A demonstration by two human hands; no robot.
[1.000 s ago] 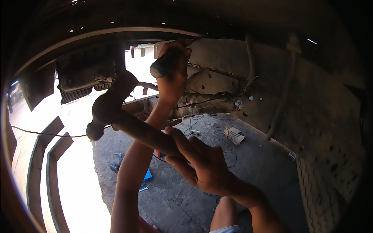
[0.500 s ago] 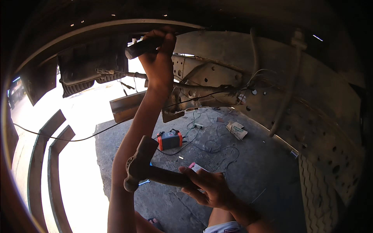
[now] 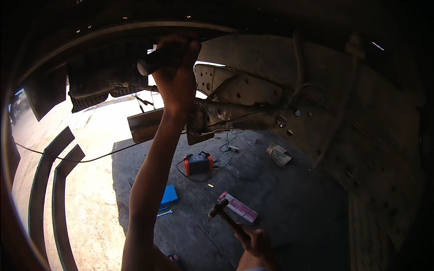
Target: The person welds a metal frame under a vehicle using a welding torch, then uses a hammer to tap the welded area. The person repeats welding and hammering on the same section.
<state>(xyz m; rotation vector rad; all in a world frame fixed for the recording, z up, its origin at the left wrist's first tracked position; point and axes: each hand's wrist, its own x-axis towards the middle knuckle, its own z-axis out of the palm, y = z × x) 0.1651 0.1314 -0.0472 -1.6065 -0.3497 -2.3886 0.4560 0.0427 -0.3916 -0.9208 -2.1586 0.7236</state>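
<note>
My left hand [image 3: 177,88] is raised high under a dark vehicle body, its fingers wrapped round a thick dark bar [image 3: 156,61] with a blunt round end. The bar's far end is lost in shadow, so I cannot tell what it touches. Low in front of me, my right hand [image 3: 257,243] grips the handle of a ball-peen hammer [image 3: 230,221], its head tilted up and to the left. The hammer is well apart from the bar. Beyond my left wrist runs a metal frame [image 3: 239,88] with holes and loose wires.
On the concrete floor are an orange-and-grey machine [image 3: 199,165] with cables, a blue case [image 3: 169,194], a wrench [image 3: 165,212], a pink-and-white box [image 3: 239,207] and a torn carton [image 3: 278,155]. Two bent metal strips [image 3: 43,180] stand at left. A tyre [image 3: 368,226] is at right.
My right hand has lowered the hammer, away from my left forearm and farther from the camera. My left hand has shifted slightly left, still holding the bar.
</note>
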